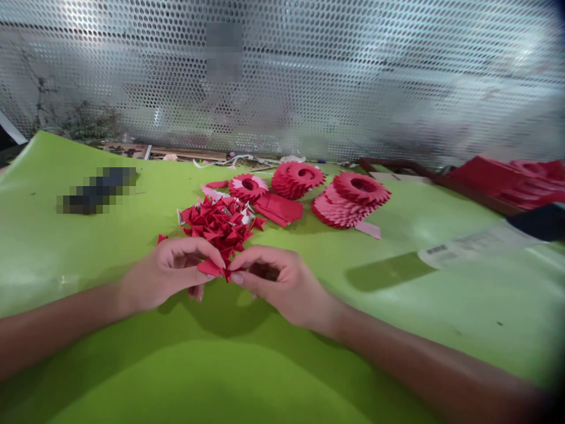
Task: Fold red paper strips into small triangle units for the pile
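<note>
In the head view, the left hand (161,275) and right hand (293,288) pinch a small folded red paper piece (208,268), partly hidden by fingertips, before a heap of red folded-paper triangles (216,227). Pixelation obscures a dark object (99,191) on the glossy green bench (229,377).
</note>
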Available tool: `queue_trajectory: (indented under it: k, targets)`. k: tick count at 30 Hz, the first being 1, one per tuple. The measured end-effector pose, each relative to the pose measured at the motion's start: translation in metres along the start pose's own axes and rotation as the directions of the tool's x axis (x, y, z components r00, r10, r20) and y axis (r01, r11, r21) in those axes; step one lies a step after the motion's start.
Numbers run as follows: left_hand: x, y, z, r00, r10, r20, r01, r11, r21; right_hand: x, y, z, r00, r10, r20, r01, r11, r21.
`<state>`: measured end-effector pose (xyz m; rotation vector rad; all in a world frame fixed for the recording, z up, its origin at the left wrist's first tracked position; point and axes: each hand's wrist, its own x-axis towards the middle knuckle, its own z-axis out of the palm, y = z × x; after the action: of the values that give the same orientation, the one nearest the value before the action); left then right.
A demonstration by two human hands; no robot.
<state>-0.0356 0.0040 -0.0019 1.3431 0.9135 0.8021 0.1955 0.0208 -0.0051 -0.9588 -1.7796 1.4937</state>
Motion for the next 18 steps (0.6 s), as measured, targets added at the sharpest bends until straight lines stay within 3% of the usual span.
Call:
queue_trajectory:
  k: [11, 15, 18]
  targets:
    - [0.0003, 0.0018, 0.0048, 0.994, 0.105, 0.001, -0.105, 0.992, 0.067, 0.0006, -0.0008, 0.001, 0.969, -0.238, -0.064, 0.228, 0.965, -0.132]
    - [-0.0005, 0.003, 0.0077, 0.993, 0.112, 0.022, -0.114, 0.987, 0.11, 0.0015, 0.0021, 0.002, 0.959, -0.269, -0.089, 0.255, 0.956, -0.143]
    - [-0.0009, 0.0021, 0.0089, 0.991, 0.122, -0.047, -0.116, 0.987, 0.113, 0.0022, 0.0049, 0.0026, 0.953, -0.278, -0.117, 0.267, 0.959, -0.098]
